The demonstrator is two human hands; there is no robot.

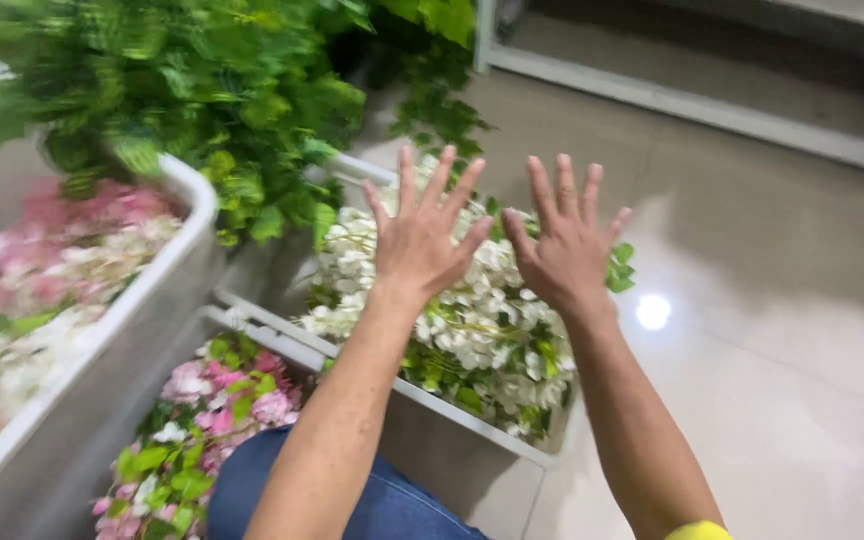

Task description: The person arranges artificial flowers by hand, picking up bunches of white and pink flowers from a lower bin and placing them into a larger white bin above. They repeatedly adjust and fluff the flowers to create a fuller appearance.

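Now both my hands hover spread and empty at mid-frame, over the flowers.

My left hand (420,245) and right hand (564,250) have every finger splayed, holding nothing. Just beneath them, the white artificial blossom bunch with green leaves (472,335) fills a white bin (472,425); I judge it light, soft and easily crushed, best gripped low by the stems.

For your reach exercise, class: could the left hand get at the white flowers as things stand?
Probably yes: the left hand is open, empty and held over the white flowers, with nothing between them.
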